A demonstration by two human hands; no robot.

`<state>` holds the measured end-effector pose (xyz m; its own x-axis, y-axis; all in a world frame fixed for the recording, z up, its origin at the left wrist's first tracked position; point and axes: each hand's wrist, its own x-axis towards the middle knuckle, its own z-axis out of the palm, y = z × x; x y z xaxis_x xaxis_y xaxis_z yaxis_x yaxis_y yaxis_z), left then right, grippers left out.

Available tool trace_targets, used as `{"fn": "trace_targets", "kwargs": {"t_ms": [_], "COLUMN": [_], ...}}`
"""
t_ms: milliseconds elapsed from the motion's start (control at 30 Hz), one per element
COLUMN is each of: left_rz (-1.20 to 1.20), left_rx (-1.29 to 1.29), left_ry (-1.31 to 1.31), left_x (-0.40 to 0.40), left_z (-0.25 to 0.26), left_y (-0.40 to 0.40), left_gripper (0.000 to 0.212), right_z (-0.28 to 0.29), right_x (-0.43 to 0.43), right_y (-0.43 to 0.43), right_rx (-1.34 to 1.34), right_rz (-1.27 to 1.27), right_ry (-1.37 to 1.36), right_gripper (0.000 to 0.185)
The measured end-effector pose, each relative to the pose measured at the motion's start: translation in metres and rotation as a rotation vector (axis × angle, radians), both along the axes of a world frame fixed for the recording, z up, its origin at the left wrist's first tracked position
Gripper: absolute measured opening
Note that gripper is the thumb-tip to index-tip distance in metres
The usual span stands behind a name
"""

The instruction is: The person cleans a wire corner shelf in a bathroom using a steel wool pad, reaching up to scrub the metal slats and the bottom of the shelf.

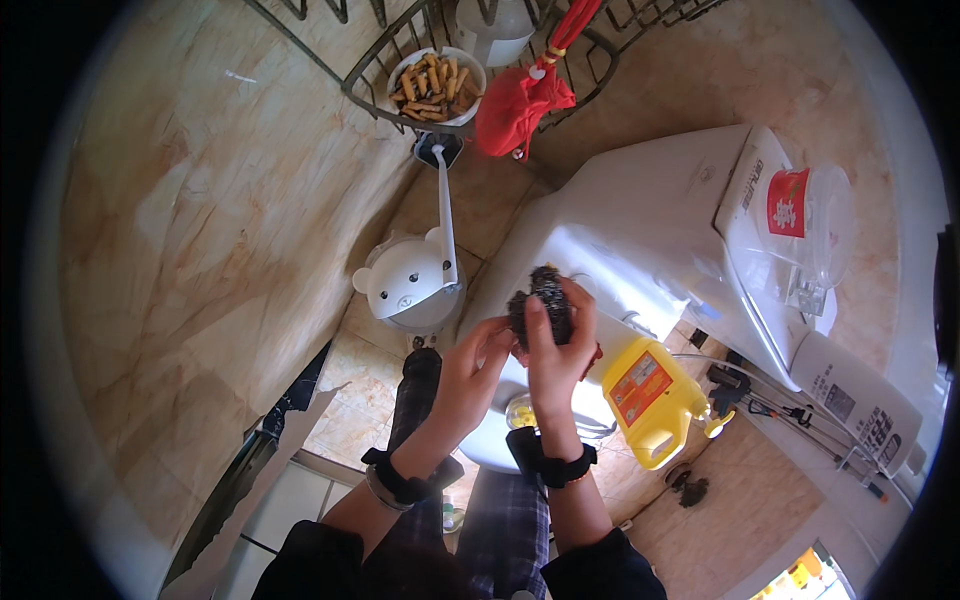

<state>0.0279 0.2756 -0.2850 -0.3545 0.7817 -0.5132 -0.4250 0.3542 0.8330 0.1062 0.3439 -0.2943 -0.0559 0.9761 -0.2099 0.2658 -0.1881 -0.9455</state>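
Note:
My right hand (559, 330) grips a dark steel wool scourer (550, 289), its thumb laid across the front. Part of a red item (592, 363) shows under that hand; what it is stays hidden. The curled fingers of my left hand (472, 371) meet the lower left edge of the scourer, and whether they hold it is unclear. Both hands are above the white toilet (517, 244). To the right of my right hand is a yellow jug with a pump top (626, 409), tilted in view.
A bear-faced bin (405, 281) stands left of the toilet, a white-handled brush (444, 202) across it. Overhead, a wire rack (352, 79) carries a bowl of cigarette butts (439, 90); a red pouch (517, 109) hangs there. A plastic jar (829, 217) sits on the tank.

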Motion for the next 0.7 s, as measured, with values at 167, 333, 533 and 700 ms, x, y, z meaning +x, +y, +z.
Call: {"fn": "trace_targets", "kwargs": {"t_ms": [167, 333, 533, 700], "left_rz": [0.015, 0.030, -0.125, -0.307], "left_rx": [-0.035, -0.057, -0.052, -0.279], "left_ry": [0.309, 0.340, 0.390, 0.477], "left_x": [-0.032, -0.076, -0.087, -0.090], "left_z": [-0.011, -0.021, -0.038, -0.092], "left_y": [-0.022, -0.049, -0.070, -0.114], "left_gripper": [0.023, 0.010, 0.011, 0.026], "right_z": [0.009, 0.020, 0.031, 0.029], "right_x": [0.026, 0.056, 0.071, 0.065], "right_y": [0.005, -0.006, -0.044, -0.086], "right_rx": [0.079, 0.050, 0.050, -0.096], "right_rz": [-0.124, -0.197, -0.311, -0.371], "right_ry": [-0.006, -0.090, -0.091, -0.004], "right_gripper": [0.031, 0.030, 0.030, 0.029]}}
